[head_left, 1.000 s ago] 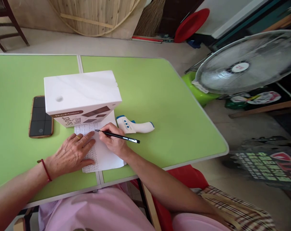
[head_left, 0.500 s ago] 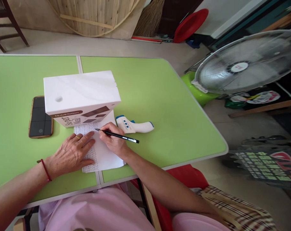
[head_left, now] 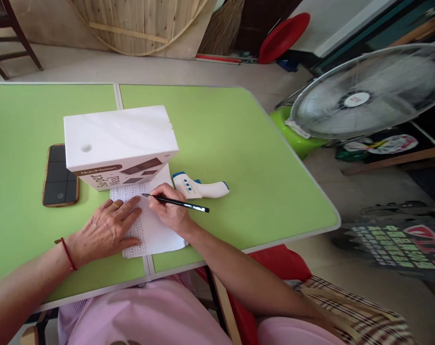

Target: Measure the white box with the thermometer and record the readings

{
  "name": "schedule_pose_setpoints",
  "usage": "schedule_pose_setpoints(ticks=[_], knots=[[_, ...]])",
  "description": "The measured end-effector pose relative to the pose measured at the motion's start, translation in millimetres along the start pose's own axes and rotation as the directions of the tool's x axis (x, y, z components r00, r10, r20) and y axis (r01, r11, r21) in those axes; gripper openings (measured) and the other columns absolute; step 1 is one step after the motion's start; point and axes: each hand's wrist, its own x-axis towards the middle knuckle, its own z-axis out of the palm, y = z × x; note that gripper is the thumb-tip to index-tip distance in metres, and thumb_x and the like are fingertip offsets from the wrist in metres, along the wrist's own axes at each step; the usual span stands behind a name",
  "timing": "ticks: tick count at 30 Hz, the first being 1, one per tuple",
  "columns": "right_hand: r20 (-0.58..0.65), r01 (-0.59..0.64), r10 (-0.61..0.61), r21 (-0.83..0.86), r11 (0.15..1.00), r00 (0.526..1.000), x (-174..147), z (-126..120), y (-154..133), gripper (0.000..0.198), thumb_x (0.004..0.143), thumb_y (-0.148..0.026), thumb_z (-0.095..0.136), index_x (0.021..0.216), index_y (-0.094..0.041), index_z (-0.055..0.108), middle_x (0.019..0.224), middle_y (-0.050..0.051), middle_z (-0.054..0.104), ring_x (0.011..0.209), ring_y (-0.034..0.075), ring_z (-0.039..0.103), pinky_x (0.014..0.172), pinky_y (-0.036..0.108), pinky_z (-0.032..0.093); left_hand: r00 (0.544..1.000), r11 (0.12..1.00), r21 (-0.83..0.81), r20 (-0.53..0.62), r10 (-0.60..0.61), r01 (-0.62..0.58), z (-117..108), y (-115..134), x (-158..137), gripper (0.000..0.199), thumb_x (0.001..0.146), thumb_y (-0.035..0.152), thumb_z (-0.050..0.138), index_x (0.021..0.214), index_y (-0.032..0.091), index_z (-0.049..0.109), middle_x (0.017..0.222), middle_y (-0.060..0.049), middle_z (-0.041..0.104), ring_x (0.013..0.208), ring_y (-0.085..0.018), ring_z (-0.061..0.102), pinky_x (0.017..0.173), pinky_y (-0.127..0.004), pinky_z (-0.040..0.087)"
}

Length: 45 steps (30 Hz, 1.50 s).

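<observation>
A sheet of paper (head_left: pixel 160 239) with rows of handwriting on its left part lies on the green table (head_left: pixel 275 191). My left hand (head_left: pixel 111 227) rests flat on the written part, fingers apart, a ring on one finger. Over the paper, my right hand (head_left: pixel 170 208) grips a black pen (head_left: pixel 181 203), its tip at the edge of the writing. Just beyond both hands stands a white box (head_left: pixel 120 136) printed "NutriMotion", covering the paper's far end. A white and blue infrared thermometer (head_left: pixel 203 187) lies to the right of my right hand.
A phone (head_left: pixel 60 177) lies left of the box, partly behind it. Beyond the table's right edge, a large fan (head_left: pixel 357 99) stands near a green stool (head_left: pixel 292 134). A red chair (head_left: pixel 278 263) is close by my right arm. A round wooden tabletop (head_left: pixel 142 21) leans at the back.
The pen's rear end has shifted very slightly to the right and up. Both hands stay in about the same places, and the whole view has moved a touch.
</observation>
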Motion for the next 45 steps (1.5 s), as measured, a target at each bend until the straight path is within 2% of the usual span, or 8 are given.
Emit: schedule_pose_setpoints(ticks=[30,38,45], knots=[[-0.008,0.018,-0.019,-0.027,0.999,1.0,1.4,-1.7,0.0,0.012,0.081,-0.022,0.055,0.071,-0.024,0.049,0.059,-0.005,0.054,0.051,0.01,0.05,0.05,0.022,0.041,1.0,1.0,0.006,0.004,-0.008,0.008,1.0,-0.5,0.1,0.057,0.087,0.054,0.071,0.121,0.008,0.062,0.142,-0.022,0.056,0.09,-0.03,0.065,0.079,-0.045,0.053],[-0.081,0.024,-0.027,-0.039,0.999,0.996,-1.0,-0.4,2.3,0.009,0.08,-0.02,0.054,0.073,-0.024,0.049,0.06,-0.006,0.055,0.051,0.011,0.051,0.051,0.022,0.044,1.0,1.0,0.005,-0.002,-0.008,0.008,2.1,-1.0,-1.3,0.056,0.09,0.054,0.067,0.121,0.008,0.062,0.141,-0.022,0.056,0.09,-0.03,0.065,0.079,-0.045,0.052],[-0.046,-0.008,0.005,-0.053,0.999,0.999,-1.0,-0.3,3.1,0.009,0.08,-0.022,0.055,0.074,-0.024,0.049,0.061,-0.005,0.056,0.053,0.012,0.052,0.052,0.024,0.045,1.0,1.0,-0.017,0.009,-0.008,0.008,1.0,-1.0,-0.4,0.055,0.091,0.053,0.066,0.122,0.008,0.062,0.141,-0.023,0.056,0.091,-0.031,0.066,0.079,-0.046,0.053]])
